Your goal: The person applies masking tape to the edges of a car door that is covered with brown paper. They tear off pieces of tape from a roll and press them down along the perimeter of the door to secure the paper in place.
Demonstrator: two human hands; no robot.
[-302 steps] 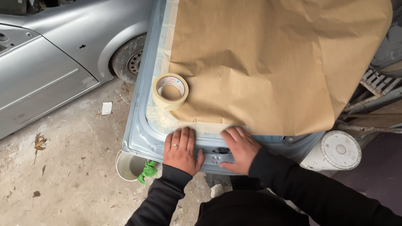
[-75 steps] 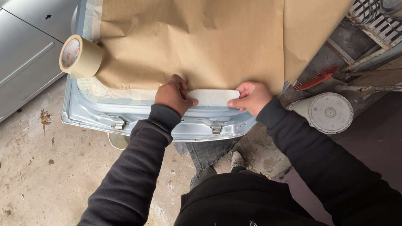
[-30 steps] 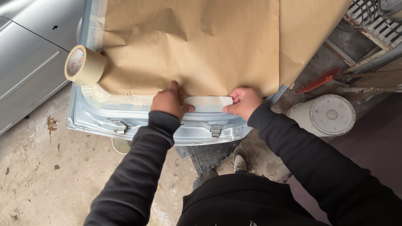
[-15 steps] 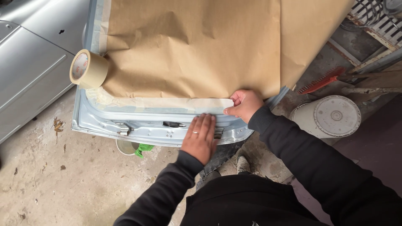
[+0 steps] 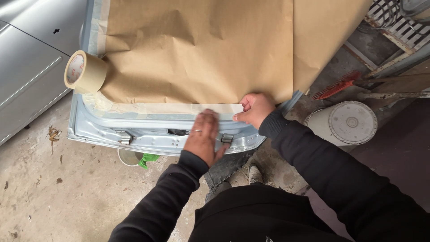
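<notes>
One tape roll (image 5: 85, 71), one brown paper sheet (image 5: 201, 49), one door panel (image 5: 148, 130), one tape strip (image 5: 179, 109). Right hand (image 5: 256, 109) pinches the strip's end; left hand (image 5: 204, 138) lies flat and open, fingertips on the strip just beside the pinch.

**Paper, tape and painted metal**

The brown paper (image 5: 197, 49) is matt and full of soft creases. The tape strip (image 5: 179, 108) along its edge is pale, papery and a bit wrinkled, same stuff as the tape roll (image 5: 85, 71). The door panel (image 5: 148, 130) is pale blue painted metal, smooth with a dull sheen, and the car (image 5: 27, 76) beside it is glossier silver. The floor (image 5: 67, 188) is rough, stained concrete. The bucket lid (image 5: 347, 122) looks like smooth white plastic. The sleeves (image 5: 322, 166) are matt black cloth.
</notes>
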